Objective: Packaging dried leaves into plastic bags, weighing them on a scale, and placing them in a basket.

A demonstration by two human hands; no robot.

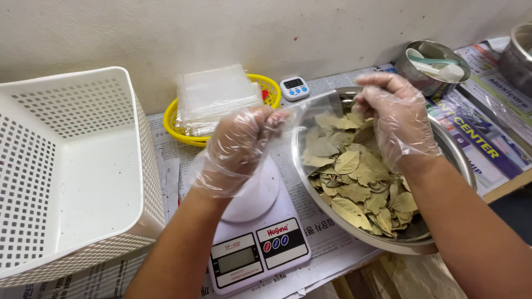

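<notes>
Left hand (235, 149) fingers pinch a clear bag (310, 111) open at frame centre, above the scale (257, 243). Right hand (396, 119) fingers pinch the bag's far edge over the bowl (443, 138) of leaves (354, 177).

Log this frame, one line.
left hand: holds clear bag | right hand: at bag mouth | dried leaves in steel bowl | scale below

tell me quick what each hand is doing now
Left hand: closed, holding the clear bag by its edge.
Right hand: closed on the bag's other edge, over the bowl of leaves.
</notes>
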